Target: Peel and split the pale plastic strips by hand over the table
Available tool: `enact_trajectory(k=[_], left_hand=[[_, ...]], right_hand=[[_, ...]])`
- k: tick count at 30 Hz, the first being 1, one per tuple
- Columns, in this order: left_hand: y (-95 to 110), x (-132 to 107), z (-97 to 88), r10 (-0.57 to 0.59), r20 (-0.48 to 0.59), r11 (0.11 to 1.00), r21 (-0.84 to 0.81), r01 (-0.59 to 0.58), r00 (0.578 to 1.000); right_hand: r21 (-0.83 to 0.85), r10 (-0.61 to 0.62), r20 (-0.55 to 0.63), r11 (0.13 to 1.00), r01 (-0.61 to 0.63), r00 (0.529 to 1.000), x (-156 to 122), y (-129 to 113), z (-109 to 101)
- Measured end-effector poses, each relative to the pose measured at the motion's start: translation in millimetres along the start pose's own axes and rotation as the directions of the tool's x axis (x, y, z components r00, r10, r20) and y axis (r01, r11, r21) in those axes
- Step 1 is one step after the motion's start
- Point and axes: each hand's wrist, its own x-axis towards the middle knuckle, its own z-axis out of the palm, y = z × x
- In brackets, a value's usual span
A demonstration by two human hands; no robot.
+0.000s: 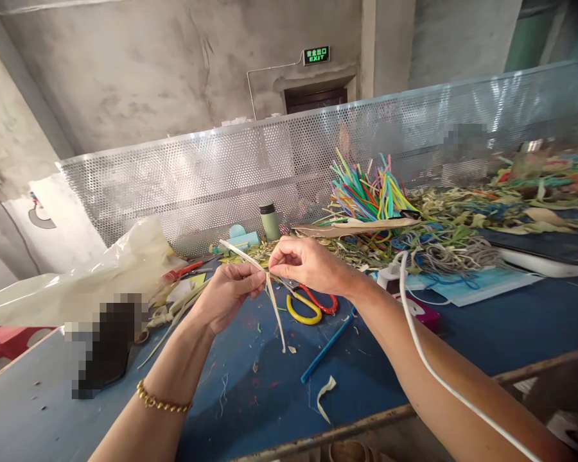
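Both hands meet above the blue tabletop, at the middle of the view. My left hand [234, 282] is closed in a pinch on a pale, straw-like strip [275, 313], whose one end hangs toward the table and another sticks up to the left. My right hand [308, 263] is closed at the same spot, its thumb and finger pinching the strip close to the left fingertips. Just behind and below the right hand lie scissors [304, 309] with one yellow and one red handle loop. A blue stick [328, 346] rests on the table under the right forearm.
Colourful pipe cleaners [368, 189] stand bunched at the back, near a green bottle [270, 221]. Dried leaves and cords [447, 247] heap at right, by a blue face mask [481, 285]. A white cable [428, 366] crosses my right forearm. Plastic sheeting [101, 273] lies left.
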Motion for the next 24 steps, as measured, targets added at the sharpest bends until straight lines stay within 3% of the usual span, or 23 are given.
enact_trajectory(k=[13, 24], left_hand=[[-1.0, 1.9, 0.3, 0.007, 0.02, 1.0, 0.006, -0.008, 1.0], [0.2, 2.3, 0.4, -0.009, -0.031, 0.999, 0.031, 0.01, 0.999]], right_hand=[[-0.089, 0.02, -0.079, 0.996, -0.027, 0.997, 1.7, 3.1, 4.5], [-0.073, 0.044, -0.104, 0.996, -0.052, 0.994, 1.0, 0.6, 8.5]])
